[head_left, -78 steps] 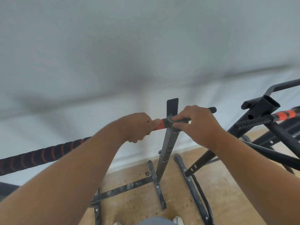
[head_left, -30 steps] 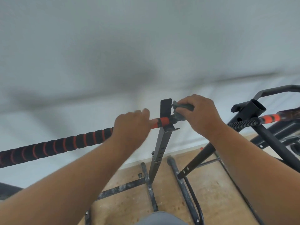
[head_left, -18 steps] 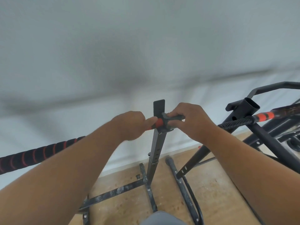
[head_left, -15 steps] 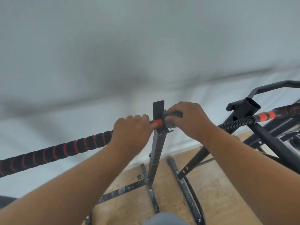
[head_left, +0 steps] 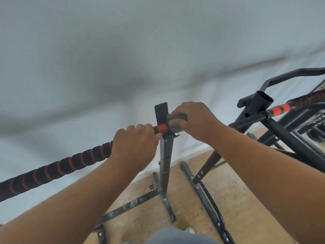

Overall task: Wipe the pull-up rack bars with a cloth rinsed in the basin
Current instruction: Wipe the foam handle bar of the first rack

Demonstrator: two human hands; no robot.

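Note:
A black bar with red rings runs from the lower left up to a black square upright post. My left hand grips the bar just left of its orange end section. My right hand holds a grey cloth wrapped round the bar's end, right of the post's top plate. The bar's black tip sticks out between my right fingers. The basin is not in view.
A second black rack with an open tube top, a ribbed bar and an orange grip stands at the right. The rack's base feet and a curved black rail lie on the tan floor. A white wall is close behind.
My left hand has slid back and forth along the bar while the right hand worked the cloth round the bar's end. Since half a second ago both hands stay almost unmoved.

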